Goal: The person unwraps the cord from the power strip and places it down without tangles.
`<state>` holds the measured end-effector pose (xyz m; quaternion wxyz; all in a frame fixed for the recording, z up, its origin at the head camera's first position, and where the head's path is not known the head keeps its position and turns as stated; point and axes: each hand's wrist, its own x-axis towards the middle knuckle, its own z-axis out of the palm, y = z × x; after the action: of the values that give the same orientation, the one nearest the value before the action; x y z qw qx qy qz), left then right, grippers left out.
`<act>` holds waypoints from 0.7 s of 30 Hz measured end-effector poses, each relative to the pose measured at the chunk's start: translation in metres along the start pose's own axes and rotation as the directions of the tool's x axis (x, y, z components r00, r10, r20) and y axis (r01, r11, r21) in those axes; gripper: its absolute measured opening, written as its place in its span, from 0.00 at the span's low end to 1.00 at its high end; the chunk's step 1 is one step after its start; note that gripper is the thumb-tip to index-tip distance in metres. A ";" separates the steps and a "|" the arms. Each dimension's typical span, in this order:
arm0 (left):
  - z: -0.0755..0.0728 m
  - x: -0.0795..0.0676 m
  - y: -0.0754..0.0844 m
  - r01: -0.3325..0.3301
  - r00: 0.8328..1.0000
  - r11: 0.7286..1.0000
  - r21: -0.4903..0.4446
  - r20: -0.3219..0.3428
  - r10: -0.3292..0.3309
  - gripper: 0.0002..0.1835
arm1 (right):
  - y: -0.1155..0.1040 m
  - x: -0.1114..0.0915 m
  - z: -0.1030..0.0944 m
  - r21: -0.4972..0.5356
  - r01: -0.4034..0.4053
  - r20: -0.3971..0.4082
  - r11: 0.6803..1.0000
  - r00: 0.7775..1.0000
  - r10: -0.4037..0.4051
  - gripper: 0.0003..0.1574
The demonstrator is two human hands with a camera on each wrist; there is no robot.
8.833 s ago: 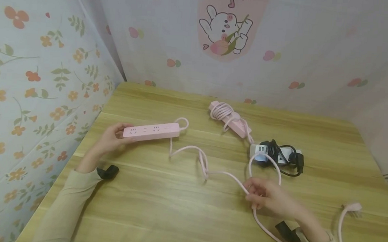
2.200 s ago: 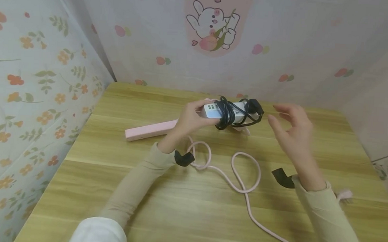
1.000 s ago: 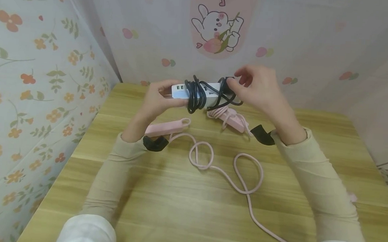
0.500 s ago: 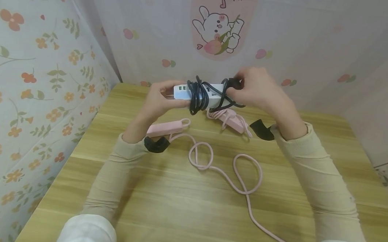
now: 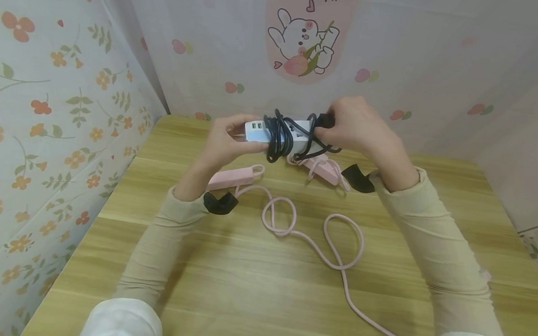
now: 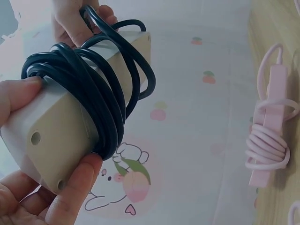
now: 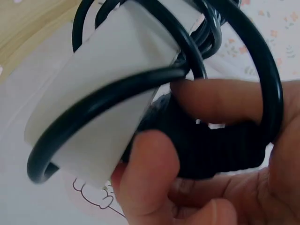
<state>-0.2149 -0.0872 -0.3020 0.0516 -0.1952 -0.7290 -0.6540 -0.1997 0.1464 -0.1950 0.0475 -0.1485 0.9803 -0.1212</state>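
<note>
A white power strip (image 5: 256,133), wound with black cord (image 5: 277,138), is held up above the far part of the table. My left hand (image 5: 225,140) grips its USB-port end, thumb and fingers on opposite sides. At the other end, my right hand (image 5: 358,124) pinches the black plug (image 7: 206,150) between thumb and fingers, beside the strip's face in the right wrist view. Several turns of cord still wrap the strip's middle, and looser loops cross near the plug. In the left wrist view the strip's end face (image 6: 56,136) shows screw holes.
A pink power strip (image 5: 232,177) lies at left, partly behind my left wrist, its pink cord (image 5: 345,288) looping across the wooden table (image 5: 244,288). Another pink strip (image 5: 325,171), wrapped in its own cord, lies under the raised one. A patterned curtain (image 5: 201,58) hangs behind.
Earlier my hands held the pink strip and its cord; these now lie on the table, and the white strip is lifted. My right hand has since taken hold of the plug; the strip shifts slightly right.
</note>
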 end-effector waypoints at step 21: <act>0.009 -0.002 -0.013 -0.081 0.996 0.986 0.147 -0.025 0.085 0.24 | 0.011 0.014 0.022 0.015 -0.045 0.028 0.999 0.999 0.044 0.13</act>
<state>-0.2163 -0.0794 -0.3161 0.1042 -0.2110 -0.7652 -0.5993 -0.2135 0.1479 -0.2199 0.0648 -0.1279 0.9816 -0.1260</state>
